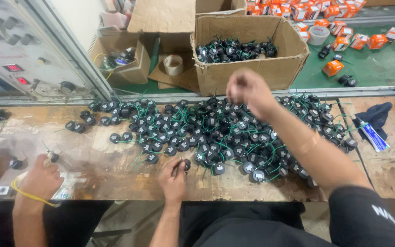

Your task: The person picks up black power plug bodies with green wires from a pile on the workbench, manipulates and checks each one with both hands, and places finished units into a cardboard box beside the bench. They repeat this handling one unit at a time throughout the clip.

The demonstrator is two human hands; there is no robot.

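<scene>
Workbench (115,178) — worn wood (parts heaped) — left hand (173,176) grips a black part (186,164); right hand (248,89) clenched.

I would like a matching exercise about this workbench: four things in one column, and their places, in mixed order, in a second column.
Things:
1. left hand
2. right hand
3. roll of tape
4. dark blue cloth

Places:
A. lying on the wooden bench at its right end
B. raised above the pile of black parts with green wires, near the open cardboard box
C. on flattened cardboard behind the bench, left of the open box
D. at the near edge of the bench, fingers closed on one small black part

Pairs: 1-D, 2-B, 3-C, 4-A
</scene>
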